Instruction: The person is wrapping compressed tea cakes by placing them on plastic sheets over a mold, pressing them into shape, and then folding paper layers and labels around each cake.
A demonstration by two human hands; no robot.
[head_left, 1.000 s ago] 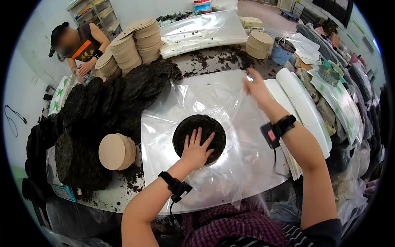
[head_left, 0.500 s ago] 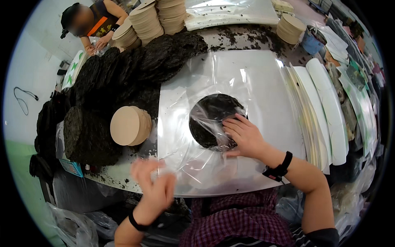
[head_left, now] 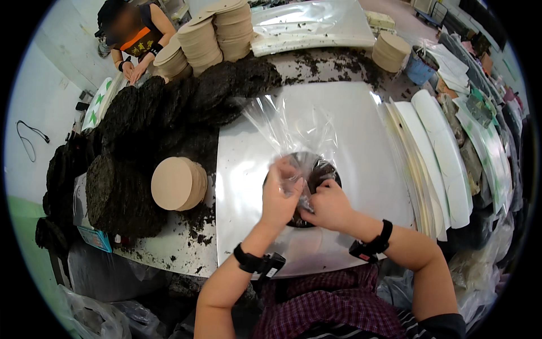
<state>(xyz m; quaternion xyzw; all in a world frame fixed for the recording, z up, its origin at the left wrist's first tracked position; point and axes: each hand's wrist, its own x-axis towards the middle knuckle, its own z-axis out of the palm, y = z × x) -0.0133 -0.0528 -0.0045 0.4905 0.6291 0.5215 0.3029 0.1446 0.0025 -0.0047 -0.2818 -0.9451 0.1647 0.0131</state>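
A dark, round pressed cake (head_left: 332, 174) lies on a pale, shiny sheet (head_left: 248, 237) in the middle, with clear plastic film (head_left: 305, 124) gathered over it and standing up behind it. My left hand (head_left: 279, 198) is curled round the film at the cake's left side, thumb against the bunched plastic. My right hand (head_left: 329, 204) is closed on the film at the cake's right side, close to my left hand. Just left of the sheet stands a stack of beige round discs (head_left: 175, 183).
Dark cakes (head_left: 121, 192) pile up at left. A co-worker (head_left: 144, 31) works at upper left behind beige disc stacks (head_left: 200, 48). Another stack (head_left: 389, 53) and a blue bucket (head_left: 420, 68) are at upper right. Layered sheets (head_left: 429, 158) lie at right; a blue device (head_left: 96, 237) sits lower left.
My left hand left the cake, swung low left, then came up onto the plastic. My right hand came down to the cake. The film is now bunched and lifted rather than spread flat.
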